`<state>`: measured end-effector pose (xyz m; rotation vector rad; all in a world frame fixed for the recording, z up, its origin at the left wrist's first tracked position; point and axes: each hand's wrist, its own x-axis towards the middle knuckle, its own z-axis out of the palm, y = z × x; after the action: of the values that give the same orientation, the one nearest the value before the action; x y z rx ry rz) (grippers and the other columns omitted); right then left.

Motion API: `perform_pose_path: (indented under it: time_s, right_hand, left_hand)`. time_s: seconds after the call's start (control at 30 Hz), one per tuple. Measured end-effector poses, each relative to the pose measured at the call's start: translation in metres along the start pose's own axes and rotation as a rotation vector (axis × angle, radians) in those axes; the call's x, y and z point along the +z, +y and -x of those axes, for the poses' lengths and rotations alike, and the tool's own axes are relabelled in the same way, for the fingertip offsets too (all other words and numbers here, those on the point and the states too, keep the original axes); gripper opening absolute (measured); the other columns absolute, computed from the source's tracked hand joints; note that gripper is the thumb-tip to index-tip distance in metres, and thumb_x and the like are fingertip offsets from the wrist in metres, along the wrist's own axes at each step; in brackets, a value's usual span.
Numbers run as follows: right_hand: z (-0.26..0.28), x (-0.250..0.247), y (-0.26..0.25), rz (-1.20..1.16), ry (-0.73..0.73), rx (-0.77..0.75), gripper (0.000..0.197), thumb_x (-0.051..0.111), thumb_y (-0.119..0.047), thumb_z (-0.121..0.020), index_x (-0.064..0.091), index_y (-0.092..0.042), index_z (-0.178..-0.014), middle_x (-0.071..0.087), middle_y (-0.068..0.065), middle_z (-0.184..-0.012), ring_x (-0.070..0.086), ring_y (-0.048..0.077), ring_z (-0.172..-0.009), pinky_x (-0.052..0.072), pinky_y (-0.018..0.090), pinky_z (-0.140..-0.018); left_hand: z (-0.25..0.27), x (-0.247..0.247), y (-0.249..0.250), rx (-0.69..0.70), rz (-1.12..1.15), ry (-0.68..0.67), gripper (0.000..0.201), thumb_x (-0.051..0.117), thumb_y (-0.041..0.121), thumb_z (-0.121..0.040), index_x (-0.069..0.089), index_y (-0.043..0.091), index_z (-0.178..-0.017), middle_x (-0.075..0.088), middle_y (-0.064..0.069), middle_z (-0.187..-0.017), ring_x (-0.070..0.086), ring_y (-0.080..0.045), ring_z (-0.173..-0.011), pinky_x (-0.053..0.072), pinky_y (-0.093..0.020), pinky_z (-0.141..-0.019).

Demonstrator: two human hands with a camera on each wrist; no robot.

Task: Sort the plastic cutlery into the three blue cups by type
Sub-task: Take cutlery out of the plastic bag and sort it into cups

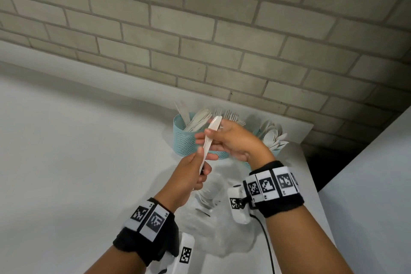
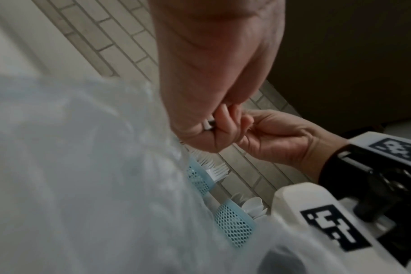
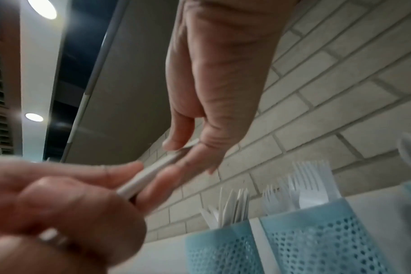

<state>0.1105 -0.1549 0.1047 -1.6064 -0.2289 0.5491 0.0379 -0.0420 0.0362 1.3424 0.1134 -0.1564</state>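
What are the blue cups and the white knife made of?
The blue cups look like plastic or coated metal mesh: matte walls full of small holes. I cannot tell which. The white knife, held by both hands, looks like thin plastic, smooth and slightly shiny.

White plastic knife (image 1: 208, 138), forks (image 3: 305, 185) and spoons (image 1: 274, 138). Pale blue mesh cups (image 1: 185, 140), dotted with small holes. Grey-beige brick wall (image 1: 222, 29), darker mortar lines. White counter (image 1: 77, 151). Black wristbands (image 1: 280, 193) bearing black-and-white square code tags.
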Motion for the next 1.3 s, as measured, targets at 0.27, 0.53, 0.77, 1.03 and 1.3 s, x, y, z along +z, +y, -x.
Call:
perform_pose_path:
  time_s: [0.27, 0.53, 0.77, 1.03, 1.3]
  right_hand:
    - [-0.033, -0.004, -0.026, -0.132, 0.428, -0.282, 0.02, 0.045, 0.005, -0.094, 0.047, -0.013, -0.087, 0.065, 0.019, -0.091, 0.067, 0.015, -0.069, 0.057, 0.027, -0.068]
    - [-0.079, 0.023, 0.003, 0.245, 0.692, -0.539, 0.036, 0.051, -0.004, -0.093, 0.038, -0.018, -0.124, 0.063, 0.003, -0.083, 0.059, 0.015, -0.068, 0.046, 0.016, -0.058]
    - [-0.098, 0.026, 0.032, 1.273, 0.433, -0.385, 0.028, 0.04, -0.003, -0.095, 0.054, -0.013, -0.117, 0.037, 0.022, -0.144, 0.029, 0.028, -0.139, 0.012, 0.041, -0.116]
    - [-0.053, 0.02, -0.006, 1.022, 0.443, -0.41, 0.031, 0.04, -0.004, -0.093, 0.063, -0.013, -0.113, 0.061, 0.007, -0.121, 0.051, 0.023, -0.119, 0.037, 0.038, -0.104]
    - [0.028, 0.035, 0.0, 0.677, -0.31, 0.313, 0.025, 0.043, 0.009, -0.09, 0.064, 0.0, -0.082, 0.067, 0.008, -0.071, 0.066, 0.016, -0.068, 0.055, 0.022, -0.064]
  left_hand:
    - [-0.006, -0.018, 0.0, 0.005, -0.149, 0.287, 0.049, 0.023, 0.054, -0.095, 0.046, 0.016, -0.116, 0.058, -0.001, -0.09, 0.053, -0.014, -0.084, 0.041, -0.028, -0.076]
    - [0.0, -0.036, -0.006, 0.059, -0.88, -0.138, 0.039, 0.068, 0.015, -0.082, 0.039, 0.031, -0.102, 0.044, -0.005, -0.12, 0.049, -0.018, -0.102, 0.042, -0.024, -0.081]
    - [-0.001, -0.041, -0.005, 0.033, -1.009, -0.148, 0.048, 0.033, -0.007, -0.084, 0.069, 0.024, -0.094, 0.054, 0.0, -0.127, 0.054, -0.017, -0.113, 0.043, -0.023, -0.091]
    - [0.005, -0.038, -0.004, -0.02, -1.102, -0.26, 0.027, 0.055, 0.007, -0.086, 0.067, 0.023, -0.103, 0.053, -0.002, -0.127, 0.051, -0.014, -0.104, 0.038, -0.019, -0.084]
    - [0.008, -0.024, -0.006, 0.069, -1.149, 0.01, 0.026, 0.045, 0.006, -0.092, 0.064, 0.004, -0.11, 0.063, -0.013, -0.117, 0.058, -0.026, -0.107, 0.042, -0.025, -0.083]
